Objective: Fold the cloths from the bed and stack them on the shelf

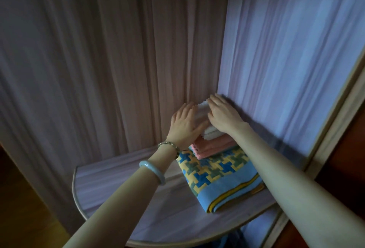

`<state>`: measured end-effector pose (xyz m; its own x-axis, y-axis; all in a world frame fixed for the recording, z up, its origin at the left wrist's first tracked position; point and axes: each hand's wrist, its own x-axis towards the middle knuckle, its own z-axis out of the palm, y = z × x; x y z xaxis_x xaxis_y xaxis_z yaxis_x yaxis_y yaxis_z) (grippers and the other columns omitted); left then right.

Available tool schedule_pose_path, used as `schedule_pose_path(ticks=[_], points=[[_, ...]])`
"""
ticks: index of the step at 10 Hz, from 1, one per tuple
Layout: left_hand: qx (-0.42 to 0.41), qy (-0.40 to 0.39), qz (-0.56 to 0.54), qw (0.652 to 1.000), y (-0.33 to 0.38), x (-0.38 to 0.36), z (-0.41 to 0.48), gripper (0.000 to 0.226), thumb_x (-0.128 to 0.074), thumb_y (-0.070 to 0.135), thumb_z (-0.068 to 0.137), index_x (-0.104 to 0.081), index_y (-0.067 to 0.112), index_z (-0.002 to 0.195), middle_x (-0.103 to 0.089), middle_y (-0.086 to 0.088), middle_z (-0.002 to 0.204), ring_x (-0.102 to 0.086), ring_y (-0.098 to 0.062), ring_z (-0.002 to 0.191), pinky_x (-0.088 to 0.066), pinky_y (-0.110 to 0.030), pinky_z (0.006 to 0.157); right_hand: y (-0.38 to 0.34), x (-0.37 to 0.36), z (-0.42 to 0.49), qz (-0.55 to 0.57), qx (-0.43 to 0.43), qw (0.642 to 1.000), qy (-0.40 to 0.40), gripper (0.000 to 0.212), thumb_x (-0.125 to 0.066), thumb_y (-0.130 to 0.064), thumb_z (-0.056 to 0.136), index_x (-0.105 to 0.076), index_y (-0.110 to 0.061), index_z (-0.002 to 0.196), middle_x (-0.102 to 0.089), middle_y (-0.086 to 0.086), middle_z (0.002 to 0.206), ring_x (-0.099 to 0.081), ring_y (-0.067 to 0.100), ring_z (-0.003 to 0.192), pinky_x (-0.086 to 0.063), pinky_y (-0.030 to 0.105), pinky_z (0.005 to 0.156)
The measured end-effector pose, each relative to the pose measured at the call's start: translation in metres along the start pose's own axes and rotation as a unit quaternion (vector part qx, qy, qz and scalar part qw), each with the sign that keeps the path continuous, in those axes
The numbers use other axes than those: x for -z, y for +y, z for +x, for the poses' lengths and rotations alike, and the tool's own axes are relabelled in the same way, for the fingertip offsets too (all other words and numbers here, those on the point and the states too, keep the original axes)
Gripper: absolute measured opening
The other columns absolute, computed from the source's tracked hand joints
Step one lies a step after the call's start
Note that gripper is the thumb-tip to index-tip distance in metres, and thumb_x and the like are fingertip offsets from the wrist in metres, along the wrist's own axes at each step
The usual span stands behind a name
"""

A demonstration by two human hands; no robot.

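Both forearms reach over the shelf (126, 188); left hand (185, 123) and right hand (223, 115) lie flat, fingers extended, on the white cloth (209, 132) topping the stack.

Both arms stretched fwd, forearms bare. Left hand (184, 124) & right hand (222, 115) palm-down, fingers flat, side by side.

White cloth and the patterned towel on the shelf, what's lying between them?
A folded pink cloth lies between the white cloth and the patterned towel, seen in the head view.
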<state>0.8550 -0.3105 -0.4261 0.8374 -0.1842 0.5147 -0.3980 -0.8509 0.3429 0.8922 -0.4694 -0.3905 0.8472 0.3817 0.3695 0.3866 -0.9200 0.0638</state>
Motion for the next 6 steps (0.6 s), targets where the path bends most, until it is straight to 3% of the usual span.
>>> schedule_pose_path(ticks=[1, 3, 4, 5, 6], points=[[0.024, -0.107, 0.028, 0.994, -0.005, -0.010, -0.004, 0.073, -0.035, 0.062, 0.092, -0.022, 0.019, 0.150, -0.018, 0.002, 0.159, -0.009, -0.016, 0.146, -0.003, -0.039, 0.118, 0.004, -0.015, -0.001, -0.028, 0.017, 0.993, -0.114, 0.047, -0.029, -0.021, 0.102, -0.034, 0.005, 0.142, -0.018, 0.021, 0.156, -0.012, 0.029, 0.146, -0.005, 0.037, 0.119], [0.038, -0.152, 0.058, 0.986, -0.010, -0.012, -0.008, 0.086, -0.010, 0.075, 0.083, -0.011, 0.025, 0.153, -0.002, 0.002, 0.161, 0.002, -0.018, 0.148, 0.004, -0.044, 0.118, -0.003, -0.012, -0.003, 0.003, -0.025, 0.998, -0.053, 0.054, -0.030, -0.032, 0.100, -0.031, 0.000, 0.144, -0.025, 0.013, 0.155, -0.017, 0.024, 0.144, -0.011, 0.038, 0.118], [0.058, -0.183, 0.031, 0.981, -0.012, -0.008, -0.007, 0.074, -0.026, 0.063, 0.093, -0.004, 0.027, 0.153, 0.001, 0.005, 0.161, 0.003, -0.018, 0.148, 0.002, -0.041, 0.118, -0.004, -0.021, -0.013, -0.008, -0.034, 0.994, -0.108, 0.058, -0.025, -0.038, 0.101, -0.023, -0.003, 0.148, -0.019, 0.010, 0.158, -0.010, 0.021, 0.146, -0.010, 0.039, 0.118], [0.061, -0.171, 0.005, 0.983, -0.011, 0.005, -0.017, 0.076, -0.031, 0.064, 0.092, -0.005, 0.027, 0.153, 0.000, 0.007, 0.161, 0.004, -0.015, 0.148, 0.001, -0.039, 0.118, -0.008, -0.014, -0.016, 0.011, -0.042, 0.996, -0.078, 0.059, -0.024, -0.041, 0.101, -0.021, -0.008, 0.150, -0.017, 0.009, 0.159, -0.007, 0.020, 0.147, -0.004, 0.041, 0.119], [0.044, -0.155, 0.004, 0.987, -0.016, 0.018, -0.032, 0.077, -0.033, 0.065, 0.091, -0.005, 0.028, 0.153, 0.001, 0.009, 0.161, 0.005, -0.014, 0.147, 0.001, -0.040, 0.117, -0.018, -0.004, -0.022, 0.030, -0.036, 0.999, 0.023, 0.057, -0.031, -0.043, 0.100, -0.025, -0.016, 0.149, -0.020, 0.012, 0.157, -0.011, 0.025, 0.147, -0.002, 0.046, 0.118]])
